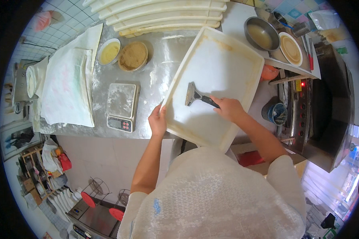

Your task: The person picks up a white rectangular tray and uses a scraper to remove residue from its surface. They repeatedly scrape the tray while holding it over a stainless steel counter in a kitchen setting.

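Note:
A large white plastic tray [209,68] with brownish stains along its rim lies at a slant before me, its near end close to my body. My left hand [158,122] grips the tray's left wall, thumb over the rim. In my right hand [229,108] is a scraper [210,101] with a black handle and a wide, soiled metal head. The scraper's head is over the tray's floor, pointing left; whether it touches the floor cannot be told.
On the steel table [149,98] stand a digital scale [121,103], a bowl of yellow liquid [109,52] and a tub of brown powder [133,56]. Stacked trays [167,15] rise behind; white cloths [68,86] lie left. A metal bowl [261,33] and an oven [300,110] are right.

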`<state>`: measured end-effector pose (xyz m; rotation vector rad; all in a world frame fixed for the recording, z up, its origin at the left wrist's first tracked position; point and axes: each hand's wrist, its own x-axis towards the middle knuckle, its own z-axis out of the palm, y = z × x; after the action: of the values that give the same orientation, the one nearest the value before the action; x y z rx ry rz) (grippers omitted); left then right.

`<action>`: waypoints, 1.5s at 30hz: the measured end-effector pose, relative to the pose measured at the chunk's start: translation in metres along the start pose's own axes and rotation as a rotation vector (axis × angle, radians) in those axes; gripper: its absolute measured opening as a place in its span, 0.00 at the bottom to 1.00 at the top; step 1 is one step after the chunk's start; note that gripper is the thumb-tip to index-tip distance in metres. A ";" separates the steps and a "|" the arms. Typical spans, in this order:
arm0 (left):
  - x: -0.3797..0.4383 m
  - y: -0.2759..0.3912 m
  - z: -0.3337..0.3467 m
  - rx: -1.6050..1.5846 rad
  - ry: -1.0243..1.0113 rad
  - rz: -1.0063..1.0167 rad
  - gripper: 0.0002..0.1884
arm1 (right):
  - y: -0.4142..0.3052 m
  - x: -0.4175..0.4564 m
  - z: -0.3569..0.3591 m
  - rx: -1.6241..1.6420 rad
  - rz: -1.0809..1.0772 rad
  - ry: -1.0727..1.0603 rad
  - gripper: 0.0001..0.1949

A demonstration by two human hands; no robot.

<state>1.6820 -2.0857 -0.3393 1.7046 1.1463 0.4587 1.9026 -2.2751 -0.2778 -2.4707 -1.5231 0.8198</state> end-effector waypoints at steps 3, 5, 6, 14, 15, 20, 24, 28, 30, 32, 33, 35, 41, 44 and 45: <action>-0.001 0.006 -0.001 0.004 0.013 0.068 0.16 | -0.014 0.001 0.008 0.136 0.069 0.088 0.23; -0.003 0.012 -0.002 0.020 -0.007 0.060 0.16 | -0.015 0.000 0.017 0.190 0.084 0.131 0.24; -0.003 0.015 -0.003 0.027 -0.017 0.057 0.16 | -0.015 0.000 0.019 0.217 0.091 0.152 0.24; -0.002 0.015 -0.007 0.188 -0.112 0.145 0.17 | -0.054 -0.003 -0.014 0.485 0.030 0.177 0.25; -0.002 0.020 -0.006 0.213 -0.129 0.134 0.16 | -0.056 -0.003 -0.015 0.499 0.047 0.161 0.25; -0.002 0.015 -0.009 0.301 -0.124 0.177 0.16 | -0.073 -0.016 -0.021 0.269 0.120 0.284 0.26; -0.003 0.016 -0.009 0.275 -0.136 0.141 0.16 | -0.057 -0.026 -0.003 0.084 0.155 0.359 0.28; -0.003 0.020 -0.010 0.294 -0.131 0.183 0.16 | -0.042 -0.034 0.008 0.007 0.054 0.495 0.26; -0.003 0.021 -0.012 0.313 -0.135 0.182 0.16 | -0.038 -0.032 -0.004 -0.130 -0.068 0.571 0.25; -0.001 0.020 -0.013 0.310 -0.161 0.188 0.16 | -0.039 -0.028 -0.026 -0.225 -0.180 0.598 0.24; -0.001 0.019 -0.013 0.308 -0.172 0.190 0.16 | -0.038 -0.024 -0.034 -0.272 -0.239 0.611 0.23; 0.000 0.016 -0.011 0.277 -0.163 0.196 0.16 | -0.038 -0.013 -0.038 -0.336 -0.302 0.620 0.24; -0.002 0.020 -0.011 0.298 -0.148 0.247 0.17 | -0.056 0.007 -0.047 -0.453 -0.381 0.632 0.22; -0.002 0.018 -0.010 0.295 -0.165 0.226 0.16 | -0.065 0.012 -0.054 -0.517 -0.389 0.594 0.19; -0.001 0.018 -0.010 0.290 -0.175 0.208 0.15 | -0.068 0.014 -0.057 -0.535 -0.391 0.579 0.18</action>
<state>1.6824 -2.0824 -0.3191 2.0847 0.9470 0.2711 1.8824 -2.2201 -0.2094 -2.2606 -2.0351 -0.3875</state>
